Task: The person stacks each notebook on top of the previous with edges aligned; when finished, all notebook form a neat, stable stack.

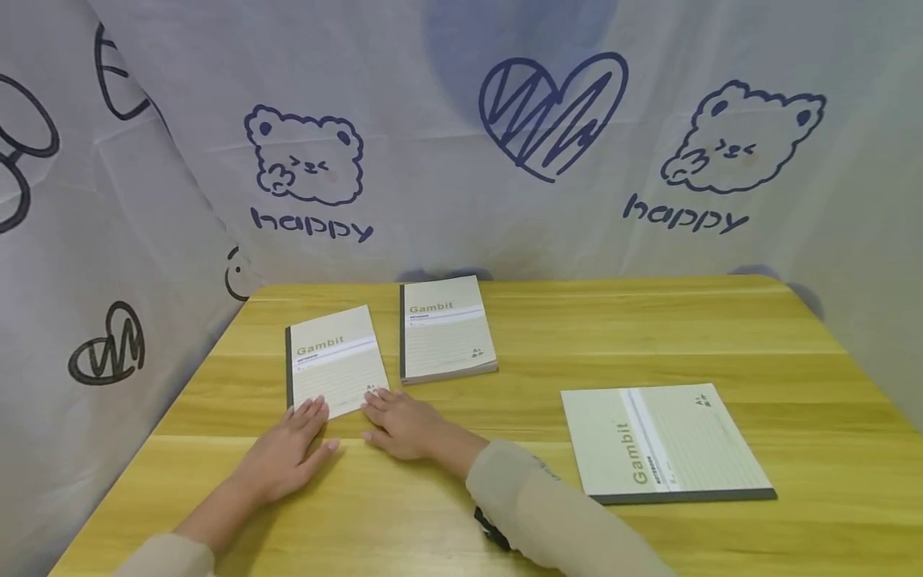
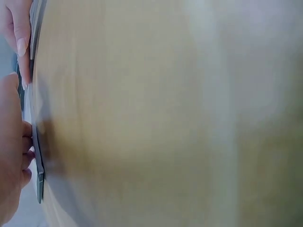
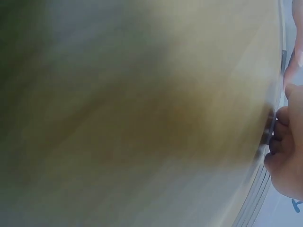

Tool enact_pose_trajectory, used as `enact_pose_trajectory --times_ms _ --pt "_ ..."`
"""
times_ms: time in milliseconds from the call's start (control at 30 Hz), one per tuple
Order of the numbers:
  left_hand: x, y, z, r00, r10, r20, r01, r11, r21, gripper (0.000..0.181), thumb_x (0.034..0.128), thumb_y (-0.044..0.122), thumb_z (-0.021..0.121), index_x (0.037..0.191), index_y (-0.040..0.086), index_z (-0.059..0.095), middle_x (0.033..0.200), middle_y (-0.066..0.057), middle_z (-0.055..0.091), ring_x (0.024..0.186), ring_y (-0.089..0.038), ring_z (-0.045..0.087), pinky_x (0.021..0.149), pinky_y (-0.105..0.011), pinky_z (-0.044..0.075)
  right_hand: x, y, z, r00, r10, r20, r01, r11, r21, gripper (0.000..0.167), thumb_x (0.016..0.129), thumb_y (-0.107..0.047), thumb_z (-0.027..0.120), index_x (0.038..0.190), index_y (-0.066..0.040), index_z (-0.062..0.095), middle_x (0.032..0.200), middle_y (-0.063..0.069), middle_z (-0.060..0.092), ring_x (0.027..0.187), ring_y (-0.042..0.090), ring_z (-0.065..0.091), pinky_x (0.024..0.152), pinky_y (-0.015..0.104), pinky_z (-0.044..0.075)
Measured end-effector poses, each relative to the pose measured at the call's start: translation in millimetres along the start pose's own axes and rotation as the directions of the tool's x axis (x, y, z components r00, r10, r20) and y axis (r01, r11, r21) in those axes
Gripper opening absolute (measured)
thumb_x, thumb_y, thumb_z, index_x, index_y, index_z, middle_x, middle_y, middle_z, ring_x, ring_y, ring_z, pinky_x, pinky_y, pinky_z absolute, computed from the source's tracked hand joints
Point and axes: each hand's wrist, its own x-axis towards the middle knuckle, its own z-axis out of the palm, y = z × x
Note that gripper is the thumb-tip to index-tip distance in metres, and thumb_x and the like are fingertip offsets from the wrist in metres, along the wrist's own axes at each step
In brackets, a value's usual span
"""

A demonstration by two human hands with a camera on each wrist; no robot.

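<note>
On the left of the table lies a Gambit notebook (image 1: 335, 353) with a cream lined cover and a dark spine on its left side. Extended fingers of my left hand (image 1: 281, 457) rest on its near left corner, thumb spread apart. My right hand (image 1: 404, 423) touches the near right corner with its fingertips. In the left wrist view, the notebook's dark edge (image 2: 38, 161) shows beside the left hand (image 2: 10, 156). The right hand (image 3: 286, 146) appears at the right border of the right wrist view, its contact with the notebook partly hidden.
A thicker Gambit notebook or stack (image 1: 447, 332) lies just right of the touched one, near the table's back edge. Another Gambit notebook (image 1: 663, 441) lies sideways at the right, spine toward me. A white printed cloth (image 1: 433, 200) hangs behind the wooden table (image 1: 519, 505).
</note>
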Motion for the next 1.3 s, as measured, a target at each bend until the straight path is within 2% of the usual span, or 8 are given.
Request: enact_pose_trajectory --times_ms 233,800,967,1167,1300 --pt "-4.2 4.7 2.0 0.999 0.026 -0.036 -0.026 1.000 -0.003 0.056 0.0920 0.035 0.051 0.126 -0.011 0.051 0.134 -0.027 0.047 0.126 -0.042 0.043 0.106 -0.052 0.031 -8.3 1 -4 1.000 -0.026 0.000 0.026 0.999 -0.027 0.052 0.100 -0.039 0.035 0.143 -0.010 0.035 0.151 0.004 0.030 0.141 0.019 0.026 0.116 0.031 0.021" --pt "-9.7 16.8 1.0 0.993 0.089 -0.075 -0.089 0.996 0.012 0.052 0.0906 0.034 0.053 0.120 -0.009 0.057 0.130 -0.024 0.053 0.122 -0.039 0.049 0.103 -0.051 0.037 -25.6 7 -8 0.998 -0.063 0.017 0.064 0.998 -0.029 0.051 0.100 -0.035 0.036 0.143 -0.008 0.034 0.151 0.005 0.029 0.140 0.020 0.028 0.115 0.029 0.023" --pt "-10.6 18.7 3.7 0.990 0.109 -0.092 -0.105 0.993 0.047 0.050 0.0897 0.034 0.055 0.118 -0.007 0.059 0.128 -0.022 0.055 0.120 -0.037 0.052 0.101 -0.051 0.039 -30.8 8 -8 0.997 -0.076 0.017 0.077 0.997 -0.028 0.051 0.100 -0.035 0.036 0.143 -0.008 0.035 0.151 0.005 0.029 0.140 0.021 0.028 0.114 0.030 0.025" --pt "-12.1 20.8 4.4 0.981 0.162 -0.110 -0.150 0.982 0.112 0.052 0.0901 0.038 0.053 0.116 -0.006 0.061 0.124 -0.021 0.059 0.116 -0.035 0.055 0.098 -0.050 0.042 -35.9 9 -8 0.996 -0.080 0.032 0.081 0.996 -0.025 0.051 0.099 -0.036 0.036 0.143 -0.010 0.035 0.151 0.003 0.029 0.140 0.019 0.028 0.114 0.030 0.025" --pt "-12.3 21.3 4.5 0.977 0.174 -0.122 -0.159 0.980 0.118 0.048 0.0895 0.035 0.054 0.116 -0.005 0.062 0.122 -0.020 0.061 0.114 -0.034 0.057 0.097 -0.050 0.043 -38.2 12 -7 0.993 -0.108 0.038 0.107 0.994 0.012 0.050 0.099 -0.035 0.038 0.143 -0.010 0.035 0.151 0.004 0.028 0.140 0.020 0.027 0.114 0.032 0.025"
